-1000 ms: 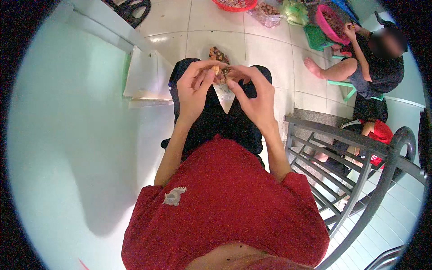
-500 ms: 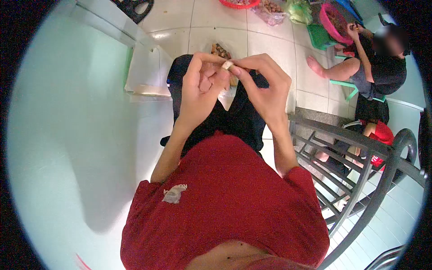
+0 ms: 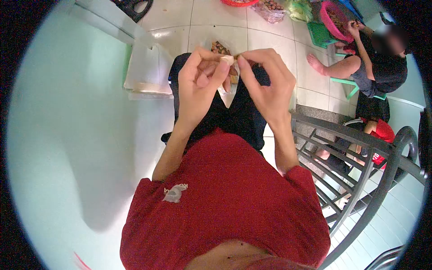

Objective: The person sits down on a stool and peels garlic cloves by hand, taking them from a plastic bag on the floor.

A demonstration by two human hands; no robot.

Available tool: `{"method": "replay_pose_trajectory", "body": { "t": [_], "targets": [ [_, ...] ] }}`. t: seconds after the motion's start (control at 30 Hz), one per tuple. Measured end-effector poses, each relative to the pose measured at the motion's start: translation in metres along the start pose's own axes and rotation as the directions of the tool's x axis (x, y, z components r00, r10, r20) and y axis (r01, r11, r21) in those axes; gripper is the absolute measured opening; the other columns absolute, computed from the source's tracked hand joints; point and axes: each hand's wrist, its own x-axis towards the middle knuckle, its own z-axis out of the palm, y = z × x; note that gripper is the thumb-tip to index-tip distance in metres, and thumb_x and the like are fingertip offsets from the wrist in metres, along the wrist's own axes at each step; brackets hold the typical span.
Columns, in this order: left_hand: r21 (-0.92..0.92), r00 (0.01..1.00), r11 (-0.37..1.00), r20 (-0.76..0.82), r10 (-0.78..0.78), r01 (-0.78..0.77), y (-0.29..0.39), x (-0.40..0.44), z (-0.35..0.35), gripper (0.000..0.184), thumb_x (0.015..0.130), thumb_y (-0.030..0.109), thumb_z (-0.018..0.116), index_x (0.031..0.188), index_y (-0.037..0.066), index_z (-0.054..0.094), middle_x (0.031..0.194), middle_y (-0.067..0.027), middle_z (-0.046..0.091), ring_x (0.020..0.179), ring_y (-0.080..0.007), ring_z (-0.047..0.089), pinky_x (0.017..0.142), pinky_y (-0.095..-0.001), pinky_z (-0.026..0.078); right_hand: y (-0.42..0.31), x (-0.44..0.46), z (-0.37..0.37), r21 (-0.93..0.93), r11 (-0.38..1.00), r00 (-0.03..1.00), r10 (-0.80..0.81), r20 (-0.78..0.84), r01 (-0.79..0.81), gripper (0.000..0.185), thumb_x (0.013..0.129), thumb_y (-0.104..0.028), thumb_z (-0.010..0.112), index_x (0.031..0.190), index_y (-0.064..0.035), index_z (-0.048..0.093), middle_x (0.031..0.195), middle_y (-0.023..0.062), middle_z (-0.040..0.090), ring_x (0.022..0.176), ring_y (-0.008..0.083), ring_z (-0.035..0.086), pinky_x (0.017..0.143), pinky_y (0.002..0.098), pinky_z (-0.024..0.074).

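Note:
My left hand point(image 3: 200, 85) pinches a small cream-white piece, clove-like in shape point(image 3: 227, 60), between thumb and fingertips. Its other fingers curl underneath. Just to the right, the thumb and forefinger of my right hand point(image 3: 270, 85) are pressed together beside the piece. A dark speck or shred may be at those fingertips, too small to name. Below both hands, between the dark-trousered knees, lies a plastic bag point(image 3: 228, 96) with brown and reddish bits point(image 3: 219, 47) in it, partly hidden by the hands.
A dark metal railing point(image 3: 346, 128) stands close on my right, a pale wall point(image 3: 76, 112) on my left. Another person point(image 3: 387, 67) sits on a green stool point(image 3: 351, 87) by a pink basket point(image 3: 330, 20). Bags of produce point(image 3: 270, 11) lie on the tiled floor ahead.
My right hand has drawn slightly right, away from the pale piece, which stays in my left fingers. More of the piece shows now.

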Motion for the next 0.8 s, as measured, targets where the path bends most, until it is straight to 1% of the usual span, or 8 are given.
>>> {"method": "replay_pose_trajectory", "body": {
  "t": [0.13,0.3,0.43,0.53,0.63,0.7,0.73,0.8],
  "targets": [
    [0.095,0.999,0.995,-0.035,0.016,-0.013,-0.001,0.002,0.003,0.017,0.1,0.01,0.06,0.11,-0.002,0.054,0.095,-0.0095,0.065,0.073,-0.0121,0.059,0.065,-0.0264,0.048,-0.003,0.001,-0.001,0.079,0.993,0.996,0.092,0.014,-0.093,0.015,0.082,-0.01,0.075,0.095,-0.0065,0.068,0.088,0.0102,0.067,0.08,0.0274,0.064,0.073,0.0354,0.0501],
    [-0.041,0.999,0.999,-0.037,0.025,-0.026,-0.002,0.003,0.007,0.019,0.103,0.013,0.054,0.117,0.001,0.05,0.097,-0.009,0.064,0.074,-0.0126,0.059,0.066,-0.0278,0.049,-0.003,0.002,-0.001,0.078,0.992,0.995,0.096,0.013,-0.097,0.014,0.084,-0.01,0.074,0.096,-0.0063,0.068,0.09,0.0108,0.067,0.08,0.0275,0.065,0.073,0.0347,0.0508],
    [-0.062,0.999,0.998,-0.044,0.028,-0.031,-0.002,0.004,0.009,0.018,0.104,0.013,0.052,0.117,0.001,0.049,0.097,-0.0096,0.063,0.074,-0.0129,0.059,0.065,-0.0279,0.049,-0.011,0.004,0.001,0.129,0.979,0.987,0.156,0.036,-0.159,0.015,0.085,-0.01,0.074,0.097,-0.0051,0.067,0.09,0.0111,0.067,0.08,0.0257,0.066,0.073,0.034,0.052],
    [0.022,0.995,0.997,-0.059,0.076,-0.075,-0.003,0.008,0.01,0.017,0.105,0.013,0.05,0.116,0.001,0.048,0.096,-0.01,0.063,0.074,-0.0128,0.059,0.065,-0.0279,0.049,-0.016,0.005,0.004,0.178,0.957,0.974,0.225,0.036,-0.228,0.016,0.086,-0.009,0.073,0.1,-0.0039,0.067,0.092,0.0117,0.067,0.082,0.0246,0.067,0.073,0.0339,0.0526],
    [0.029,0.993,0.992,-0.024,0.12,-0.119,-0.005,0.009,0.007,0.017,0.105,0.013,0.048,0.117,0.001,0.048,0.096,-0.01,0.063,0.074,-0.0128,0.061,0.063,-0.0277,0.05,-0.009,0.007,0.007,0.175,0.969,0.984,0.164,0.068,-0.174,0.019,0.085,-0.007,0.073,0.103,-0.0027,0.066,0.094,0.0122,0.067,0.084,0.0245,0.068,0.075,0.0332,0.0527],
    [0.254,0.984,0.955,-0.051,0.169,-0.151,-0.002,0.01,0.008,0.017,0.105,0.012,0.047,0.118,0.0,0.047,0.096,-0.0102,0.063,0.075,-0.014,0.063,0.062,-0.0273,0.053,-0.009,0.007,0.007,0.168,0.966,0.979,0.18,0.099,-0.195,0.019,0.085,-0.007,0.073,0.102,-0.0024,0.066,0.095,0.0126,0.067,0.085,0.0259,0.068,0.076,0.0339,0.053],
    [0.254,0.982,0.954,-0.054,0.181,-0.162,-0.002,0.01,0.007,0.017,0.105,0.012,0.047,0.118,0.0,0.047,0.096,-0.0102,0.063,0.075,-0.014,0.063,0.062,-0.0273,0.053,-0.008,0.008,0.008,0.159,0.964,0.972,0.193,0.133,-0.213,0.018,0.086,-0.007,0.073,0.102,-0.0022,0.066,0.096,0.013,0.067,0.086,0.0273,0.068,0.077,0.0346,0.0532],
    [0.127,0.995,0.991,-0.073,0.061,-0.051,-0.003,0.009,0.006,0.018,0.105,0.01,0.048,0.119,0.0,0.045,0.095,-0.0115,0.062,0.077,-0.0159,0.066,0.064,-0.0277,0.056,-0.003,0.009,0.011,0.116,0.979,0.981,0.154,0.117,-0.167,0.017,0.086,-0.007,0.072,0.1,-0.0023,0.066,0.097,0.0129,0.067,0.087,0.0288,0.068,0.077,0.0354,0.0533]
  ]
}}
